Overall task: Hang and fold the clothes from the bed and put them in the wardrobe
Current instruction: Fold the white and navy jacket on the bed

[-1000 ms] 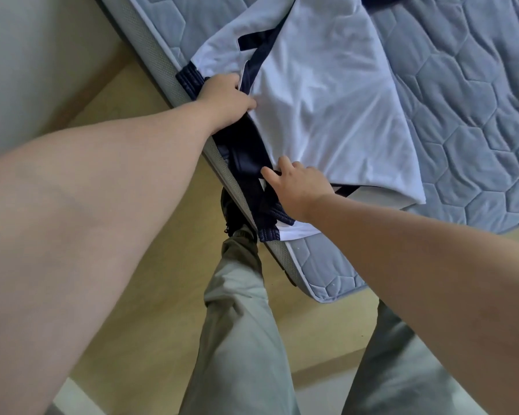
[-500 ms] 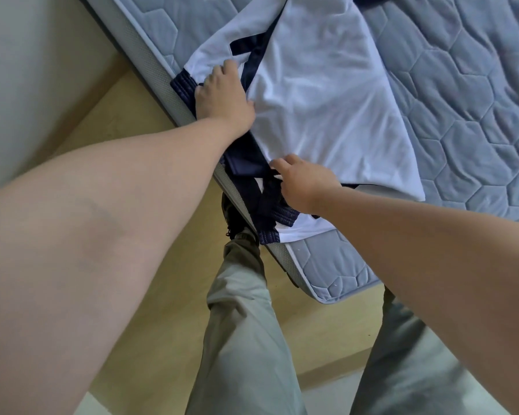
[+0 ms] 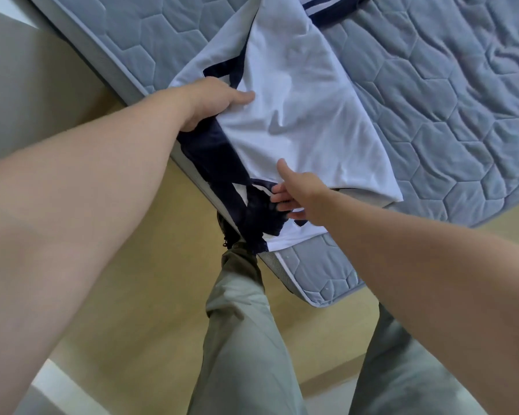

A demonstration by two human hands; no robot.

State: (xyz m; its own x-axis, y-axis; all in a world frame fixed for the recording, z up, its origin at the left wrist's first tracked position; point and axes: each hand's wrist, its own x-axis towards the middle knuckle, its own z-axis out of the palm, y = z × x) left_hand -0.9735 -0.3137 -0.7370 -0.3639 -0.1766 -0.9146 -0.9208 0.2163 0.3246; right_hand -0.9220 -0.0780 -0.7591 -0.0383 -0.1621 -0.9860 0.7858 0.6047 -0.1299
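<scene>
The bed (image 3: 432, 100) with its grey quilted mattress is filling the upper part of the view, and its corner is pointing toward the person. The white shirt (image 3: 297, 115) with dark blue trim is lying on the mattress along the near edge. One dark sleeve is hanging a little over that edge, above the person's shoe.

Compared with half a second ago, the view is showing more of the mattress, and both hands are holding themselves differently. The left hand (image 3: 210, 100) was lying flat on the sleeve area with its fingers pointing up the bed. Now it is gripping the folded edge of the shirt: the thumb is lying across the white cloth, and the other fingers are curled underneath, out of sight. The left arm is stretched almost straight.

The right hand (image 3: 303, 193) was curled at the lower edge of the shirt. Now it is opening: the thumb is standing up against the white cloth, and the fingers (image 3: 280, 200) are stretched, slightly apart, touching the dark sleeve.
</scene>
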